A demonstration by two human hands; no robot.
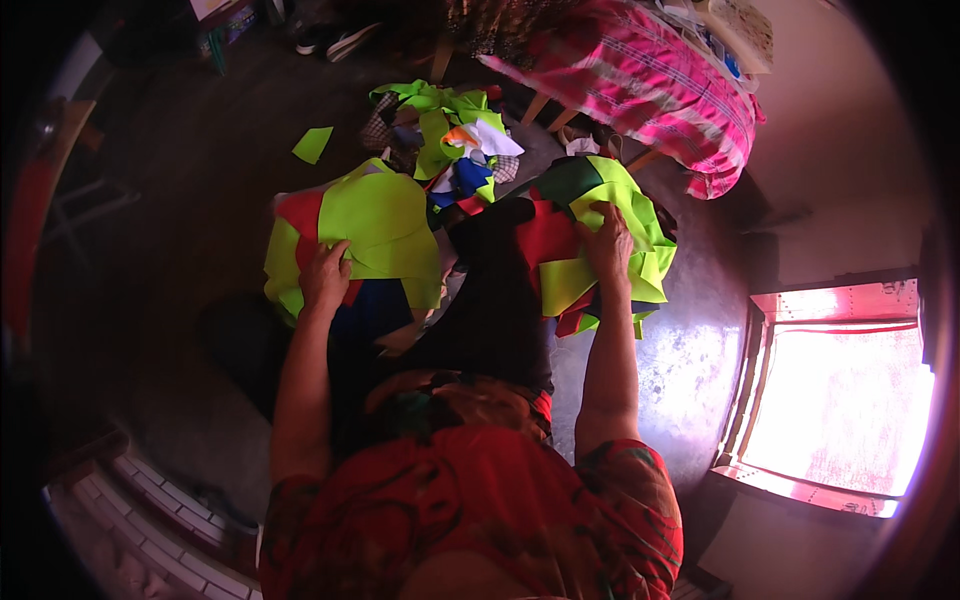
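Up top we see a pink checked cloth (640, 80) draped over a piece of furniture on wooden legs (548, 112). Just below it we spot a jumble of mixed scraps (450, 140) in green, blue, white and check. A lone green offcut (312, 144) lies apart on the dark floor (180, 200). At right we catch a bright window (840, 400), and shoes (335, 40) sit at the far edge.

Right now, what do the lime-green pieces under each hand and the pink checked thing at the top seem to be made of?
Lime-green pieces: apparently thin cut fabric with a matte finish; they drape and fold under the left hand and right hand. Pink checked cloth: seemingly woven textile; it hangs in soft folds.
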